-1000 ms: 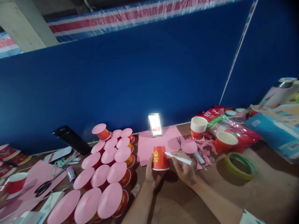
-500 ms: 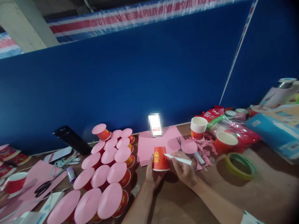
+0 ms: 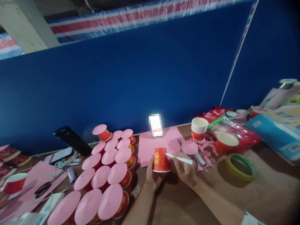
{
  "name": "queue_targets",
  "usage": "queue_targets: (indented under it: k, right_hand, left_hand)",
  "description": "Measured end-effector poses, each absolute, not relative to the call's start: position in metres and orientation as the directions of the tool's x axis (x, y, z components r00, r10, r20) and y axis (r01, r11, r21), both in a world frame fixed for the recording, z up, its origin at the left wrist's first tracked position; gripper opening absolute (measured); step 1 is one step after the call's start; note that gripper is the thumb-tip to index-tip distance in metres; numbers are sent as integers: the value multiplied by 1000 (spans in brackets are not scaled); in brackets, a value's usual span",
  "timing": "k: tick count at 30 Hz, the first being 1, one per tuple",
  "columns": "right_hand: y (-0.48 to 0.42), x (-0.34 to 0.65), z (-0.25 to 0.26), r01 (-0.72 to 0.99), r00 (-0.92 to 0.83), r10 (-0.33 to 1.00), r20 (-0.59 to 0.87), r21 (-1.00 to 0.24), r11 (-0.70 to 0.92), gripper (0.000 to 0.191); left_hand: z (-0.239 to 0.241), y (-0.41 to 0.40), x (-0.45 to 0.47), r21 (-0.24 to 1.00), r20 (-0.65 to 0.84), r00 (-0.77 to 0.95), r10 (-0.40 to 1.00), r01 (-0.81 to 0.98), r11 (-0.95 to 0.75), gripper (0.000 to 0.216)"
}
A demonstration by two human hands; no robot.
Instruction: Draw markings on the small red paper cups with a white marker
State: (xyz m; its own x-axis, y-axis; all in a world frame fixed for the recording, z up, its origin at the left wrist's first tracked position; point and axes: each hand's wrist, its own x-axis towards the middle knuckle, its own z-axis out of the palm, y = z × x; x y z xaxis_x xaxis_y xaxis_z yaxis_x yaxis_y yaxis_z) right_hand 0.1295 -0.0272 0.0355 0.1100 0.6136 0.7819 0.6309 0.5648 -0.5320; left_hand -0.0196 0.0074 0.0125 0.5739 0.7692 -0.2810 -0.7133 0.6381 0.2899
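My left hand (image 3: 153, 177) is closed round a red paper cup (image 3: 162, 158) with yellow lettering, its white rim facing down. A white marker pen (image 3: 180, 158) is pinched in my right hand (image 3: 186, 170), and its tip meets or nearly meets the cup's upper right side. Behind the cup lie pink paper sheets (image 3: 150, 147). A pink paper disc (image 3: 189, 147) and scissors (image 3: 180, 142) rest at their right edge. Left of my hands stand several red cups topped with pink discs (image 3: 117, 173).
To the right are stacked cups (image 3: 199, 127), a single red cup (image 3: 226, 143), pink scraps (image 3: 207, 151), a glue stick (image 3: 200, 159) and a yellow-green tape roll (image 3: 242, 167). At far left, another person's hand (image 3: 3, 198) touches a red cup (image 3: 16, 184). A blue partition (image 3: 131, 72) closes the back.
Almost nothing differs. The marker tip has shifted very slightly at the cup's side, and both hands keep their hold.
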Motion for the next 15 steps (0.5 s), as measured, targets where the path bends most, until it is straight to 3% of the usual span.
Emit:
queue_targets:
  k: [15]
  right_hand:
    - [-30, 122, 32, 578, 21, 538, 843, -449, 681, 14]
  left_hand:
    - [10, 8, -16, 439, -215, 477, 852, -732, 521, 38]
